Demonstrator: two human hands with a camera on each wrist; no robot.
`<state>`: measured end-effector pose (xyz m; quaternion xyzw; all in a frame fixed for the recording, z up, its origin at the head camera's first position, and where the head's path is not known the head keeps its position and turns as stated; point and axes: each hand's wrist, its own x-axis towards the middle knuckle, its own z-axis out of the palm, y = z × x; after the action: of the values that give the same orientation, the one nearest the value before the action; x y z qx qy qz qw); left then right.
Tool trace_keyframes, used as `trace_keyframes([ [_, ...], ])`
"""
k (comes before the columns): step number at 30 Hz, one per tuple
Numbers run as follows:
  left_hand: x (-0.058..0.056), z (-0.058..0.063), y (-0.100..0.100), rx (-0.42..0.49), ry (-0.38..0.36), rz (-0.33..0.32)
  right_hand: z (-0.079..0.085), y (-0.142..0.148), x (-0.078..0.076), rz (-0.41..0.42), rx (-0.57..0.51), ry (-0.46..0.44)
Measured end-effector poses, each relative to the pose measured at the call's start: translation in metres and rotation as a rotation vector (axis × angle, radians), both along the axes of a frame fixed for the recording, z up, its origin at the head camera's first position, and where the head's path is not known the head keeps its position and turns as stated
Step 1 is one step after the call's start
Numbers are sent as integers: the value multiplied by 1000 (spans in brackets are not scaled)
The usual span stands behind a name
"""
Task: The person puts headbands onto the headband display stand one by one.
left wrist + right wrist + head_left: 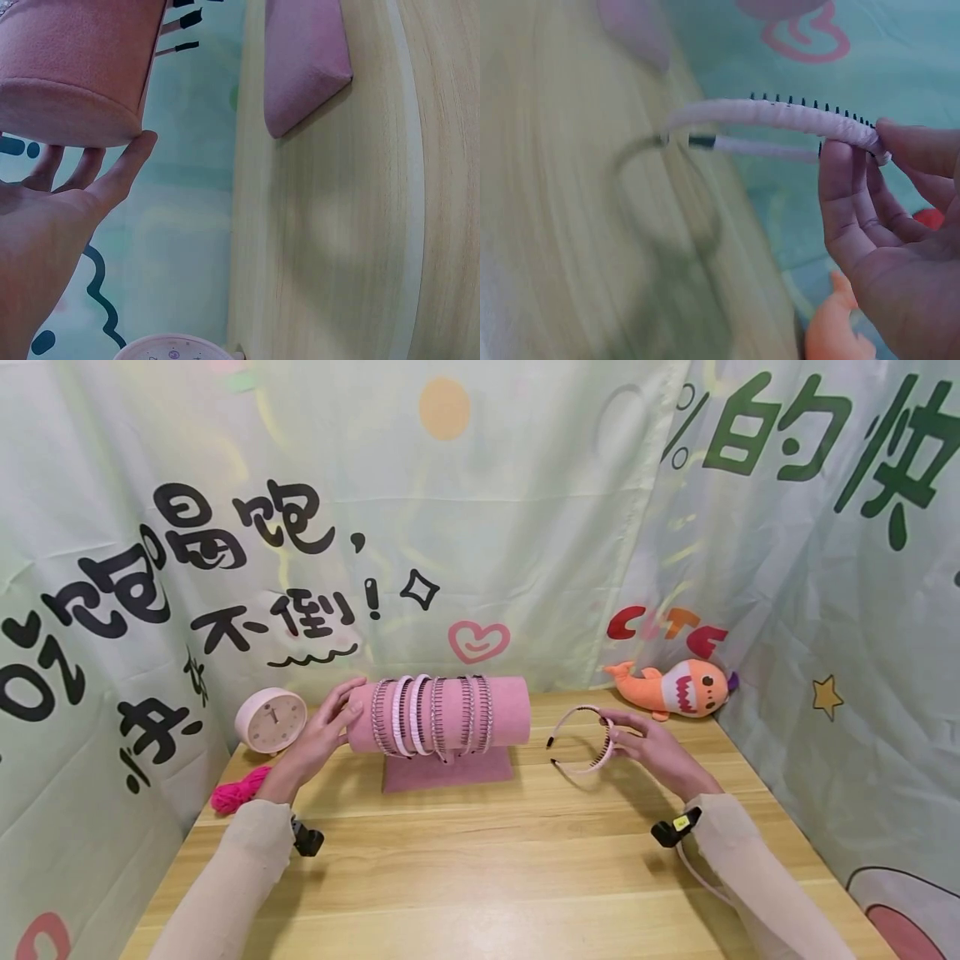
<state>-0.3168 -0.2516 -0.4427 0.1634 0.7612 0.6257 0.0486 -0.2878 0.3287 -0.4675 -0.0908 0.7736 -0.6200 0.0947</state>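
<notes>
A pink velvety roll stand (512, 710) lies sideways on its pink base (450, 774), with several pale and beaded toothed headbands around it. My left hand (324, 732) touches the roll's left end. In the left wrist view, its extended fingers (124, 171) reach the rim of that end. My right hand (651, 745) pinches a pale pink headband (780, 114) between thumb and fingers, right of the stand. This headband has dark inner teeth and dark tips, and is held above the table with its open ends toward the roll.
On the wooden table (480, 877), a pink round clock (272, 720) and a bundle of bright pink yarn (238, 791) sit at left. An orange plush toy (675, 687) rests at the back right. Printed curtains (525, 527) stand behind and at both sides.
</notes>
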Motion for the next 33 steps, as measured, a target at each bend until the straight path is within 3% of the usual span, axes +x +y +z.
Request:
trace_keyframes([
  [20, 1, 1, -1, -5, -10, 7, 44, -47, -2, 62, -24, 84],
  [33, 3, 2, 0, -12, -6, 3, 58, -78, -9, 109, -54, 78],
])
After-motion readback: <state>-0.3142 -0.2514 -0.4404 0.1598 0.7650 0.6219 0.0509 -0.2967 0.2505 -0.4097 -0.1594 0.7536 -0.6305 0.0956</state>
